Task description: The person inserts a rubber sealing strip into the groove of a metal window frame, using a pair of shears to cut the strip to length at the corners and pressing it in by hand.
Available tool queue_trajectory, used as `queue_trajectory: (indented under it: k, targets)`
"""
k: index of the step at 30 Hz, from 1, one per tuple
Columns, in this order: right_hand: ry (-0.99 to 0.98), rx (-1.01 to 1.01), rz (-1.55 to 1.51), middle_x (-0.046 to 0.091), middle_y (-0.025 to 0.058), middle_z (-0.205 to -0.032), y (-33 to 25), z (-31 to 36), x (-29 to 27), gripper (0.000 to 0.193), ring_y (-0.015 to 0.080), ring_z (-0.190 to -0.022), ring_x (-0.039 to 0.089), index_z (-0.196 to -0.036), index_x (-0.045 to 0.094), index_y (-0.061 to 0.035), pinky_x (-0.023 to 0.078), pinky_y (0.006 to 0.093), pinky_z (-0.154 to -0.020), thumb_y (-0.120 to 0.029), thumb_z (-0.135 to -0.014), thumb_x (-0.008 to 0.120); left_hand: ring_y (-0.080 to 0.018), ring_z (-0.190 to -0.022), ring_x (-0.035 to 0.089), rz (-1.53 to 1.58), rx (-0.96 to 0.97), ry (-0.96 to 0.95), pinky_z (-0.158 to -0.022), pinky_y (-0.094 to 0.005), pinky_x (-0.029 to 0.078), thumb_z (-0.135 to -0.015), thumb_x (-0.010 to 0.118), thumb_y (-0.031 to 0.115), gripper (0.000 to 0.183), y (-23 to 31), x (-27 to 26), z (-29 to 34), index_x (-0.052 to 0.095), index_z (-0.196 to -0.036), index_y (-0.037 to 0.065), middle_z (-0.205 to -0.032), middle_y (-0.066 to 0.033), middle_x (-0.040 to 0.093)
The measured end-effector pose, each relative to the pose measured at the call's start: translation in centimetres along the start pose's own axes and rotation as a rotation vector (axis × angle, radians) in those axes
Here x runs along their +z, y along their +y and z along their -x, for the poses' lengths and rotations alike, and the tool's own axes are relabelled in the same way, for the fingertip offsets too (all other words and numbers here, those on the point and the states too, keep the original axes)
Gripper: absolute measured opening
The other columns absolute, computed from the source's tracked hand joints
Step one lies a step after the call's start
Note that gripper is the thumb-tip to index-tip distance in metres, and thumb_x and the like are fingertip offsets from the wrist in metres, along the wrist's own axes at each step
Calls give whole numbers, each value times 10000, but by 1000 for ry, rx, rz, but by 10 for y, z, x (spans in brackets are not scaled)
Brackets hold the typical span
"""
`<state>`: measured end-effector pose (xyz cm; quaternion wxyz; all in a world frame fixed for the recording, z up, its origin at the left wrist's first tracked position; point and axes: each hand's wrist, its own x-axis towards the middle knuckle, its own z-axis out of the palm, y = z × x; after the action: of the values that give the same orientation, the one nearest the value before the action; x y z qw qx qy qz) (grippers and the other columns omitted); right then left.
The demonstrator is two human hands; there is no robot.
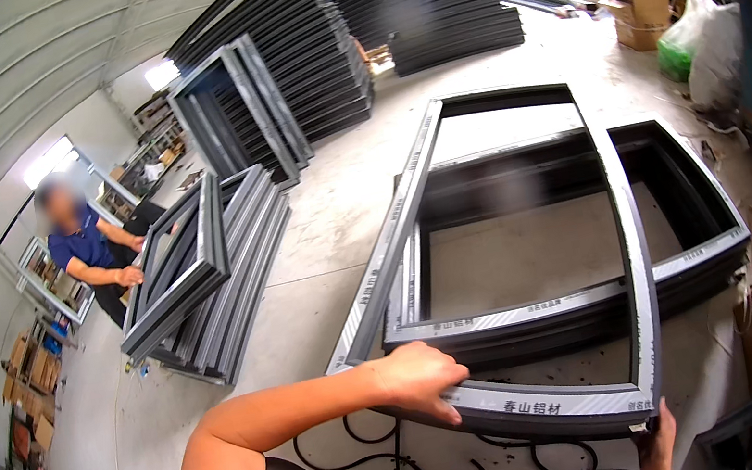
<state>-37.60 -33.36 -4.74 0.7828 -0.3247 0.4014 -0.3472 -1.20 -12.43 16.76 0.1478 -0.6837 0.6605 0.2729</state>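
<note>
A large rectangular window frame (639,293), dark with pale printed film strips, is held tilted in front of me. My left hand (422,379) is closed over its near bar, left of the middle. At the near right corner my right hand (658,446) grips the frame from the side and below; most of its fingers are hidden. Beneath and beyond lies a stack of similar dark frames (701,259), which the held frame partly overlaps. Whether the two touch, I cannot tell.
Black hoses or cables (401,469) coil on the floor by my feet. To the left, a person in a blue shirt (78,243) handles a frame (185,288) on another stack (252,283). Tall frame piles (448,0) stand behind; cardboard boxes (639,13) and bags (714,53) stand far right.
</note>
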Motion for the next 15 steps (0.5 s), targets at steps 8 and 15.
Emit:
queue_trajectory:
  k: [8,15]
  targets:
    - [-286,354,632,559,4,-691,70,50,19,150,82,-567,479,-943,648,-28,392,221,-510,-173,-905,631,-370,-917,628,218,-9,164,-761,-471,493,-744,731,462,516,-3,23,15,605,-963,12,-894,-181,652]
    - [-742,433,727,594,1,-729,85,124,90,216,92,-638,518,-911,662,-26,429,254,-568,-241,-913,638,-415,-870,628,574,210,414,-752,-483,493,-748,763,371,439,130,43,-97,611,-860,-26,-826,-227,640]
